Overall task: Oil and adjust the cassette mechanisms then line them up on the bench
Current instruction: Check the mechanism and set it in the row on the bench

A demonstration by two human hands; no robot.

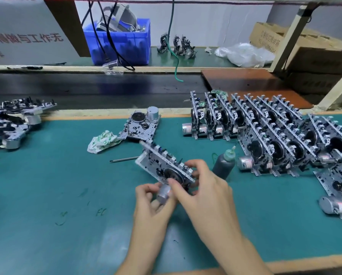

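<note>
Cassette mechanism (162, 165): held tilted above the green surface (47, 195), near centre. Left hand (153, 203): fingers curled round its silver motor. Right hand (201, 187): fingers pinching the plate edge by the black flywheel. Oil bottle (224, 162): upright, just right of the hands. Finished mechanisms (265, 132): standing in rows, right side. One mechanism (141, 127) lying flat beside a crumpled cloth (103, 140). Thin metal rod (124, 159): on the surface.

Both hands hold one cassette mechanism (164, 167) tilted above the counter (57, 185): left hand (153, 203) gripping its motor, right hand (201, 187) pinching its frame.
</note>
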